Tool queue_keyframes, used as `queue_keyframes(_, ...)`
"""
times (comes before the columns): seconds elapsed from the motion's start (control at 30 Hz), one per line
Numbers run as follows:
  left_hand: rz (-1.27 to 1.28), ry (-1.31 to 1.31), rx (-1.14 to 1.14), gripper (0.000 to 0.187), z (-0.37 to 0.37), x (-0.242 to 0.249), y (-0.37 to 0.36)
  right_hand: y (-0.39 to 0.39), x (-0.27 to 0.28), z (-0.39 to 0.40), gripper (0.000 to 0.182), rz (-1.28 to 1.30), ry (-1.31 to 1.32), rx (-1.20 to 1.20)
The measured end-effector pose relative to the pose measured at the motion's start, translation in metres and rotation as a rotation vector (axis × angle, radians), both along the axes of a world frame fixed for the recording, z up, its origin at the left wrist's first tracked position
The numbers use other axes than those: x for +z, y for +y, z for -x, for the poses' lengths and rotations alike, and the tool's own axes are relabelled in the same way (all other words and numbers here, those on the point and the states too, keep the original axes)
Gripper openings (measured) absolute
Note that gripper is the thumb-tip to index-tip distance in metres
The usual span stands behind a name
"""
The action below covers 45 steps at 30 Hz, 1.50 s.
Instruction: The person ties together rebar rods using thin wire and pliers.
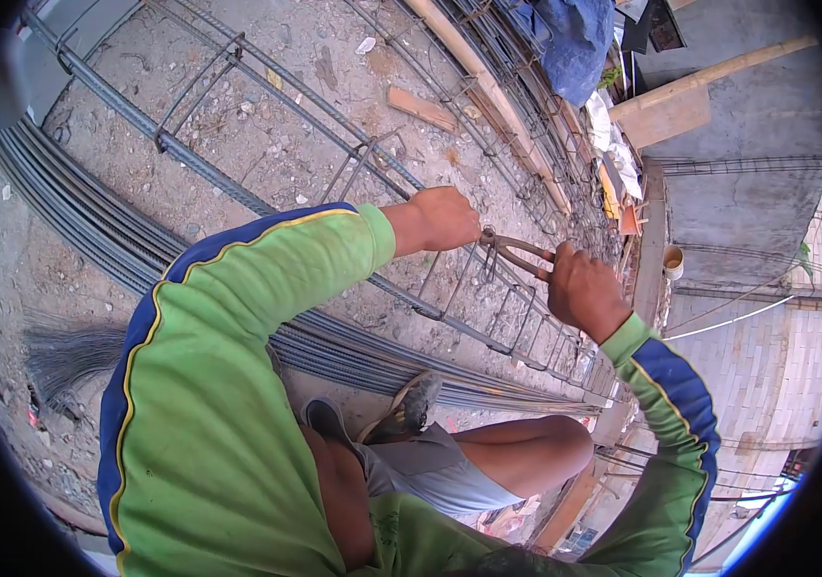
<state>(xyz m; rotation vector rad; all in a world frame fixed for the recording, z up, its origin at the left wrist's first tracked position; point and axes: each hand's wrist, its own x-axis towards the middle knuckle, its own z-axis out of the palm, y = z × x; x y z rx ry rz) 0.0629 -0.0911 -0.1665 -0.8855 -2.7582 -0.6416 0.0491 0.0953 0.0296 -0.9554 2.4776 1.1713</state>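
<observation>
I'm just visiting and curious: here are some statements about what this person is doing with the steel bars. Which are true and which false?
1. The right hand holds the pincers by the handles. True.
2. The left hand rests on the broom. False: it grips the rebar cage near the pincers' head; the broom lies on the ground, far from both hands.
3. The person wears green sleeves with blue and yellow stripes. True.
4. A bundle of bars lies on the ground beside the cage. True.
5. The blue tarp covers the person's knees. False: it lies far off, at the top of the view.
</observation>
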Motion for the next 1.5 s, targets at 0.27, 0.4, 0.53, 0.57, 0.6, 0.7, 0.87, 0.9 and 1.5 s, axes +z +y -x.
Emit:
queue_keyframes(0.27,-0.121,-0.223,0.07,0.017,0.0,0.016,-0.001,0.026,-0.06,-0.069,0.03,0.218,0.314,-0.252)
queue_keyframes(0.4,-0.104,-0.286,0.069,0.017,0.001,0.017,0.001,0.026,-0.062,-0.075,0.031,0.276,0.335,-0.249)
queue_keyframes(0.53,-0.094,-0.313,0.063,0.018,-0.001,0.019,0.002,0.029,-0.063,-0.077,0.031,0.247,0.353,-0.221)
queue_keyframes(0.57,-0.18,-0.267,0.092,0.023,-0.004,0.016,0.007,0.03,-0.064,-0.076,0.031,0.24,0.359,-0.22)
queue_keyframes(0.6,-0.26,-0.221,0.12,0.029,-0.01,0.015,0.011,0.03,-0.06,-0.073,0.031,0.247,0.357,-0.216)
queue_keyframes(0.7,-0.475,0.002,0.144,0.049,-0.033,0.055,0.028,0.033,-0.029,-0.041,0.029,0.27,0.172,-0.12)
queue_keyframes(0.87,-0.412,0.177,0.259,0.065,-0.062,0.079,0.099,0.015,0.018,0.072,0.032,-0.015,-0.434,-0.121)
queue_keyframes(0.9,-0.342,0.289,0.419,0.07,-0.055,0.072,0.112,-0.005,0.021,0.083,0.032,-0.027,-0.435,-0.112)
queue_keyframes(1.5,-0.508,0.621,0.308,0.021,-0.006,0.035,0.11,-0.015,0.032,0.033,0.019,0.335,-0.809,-1.28)
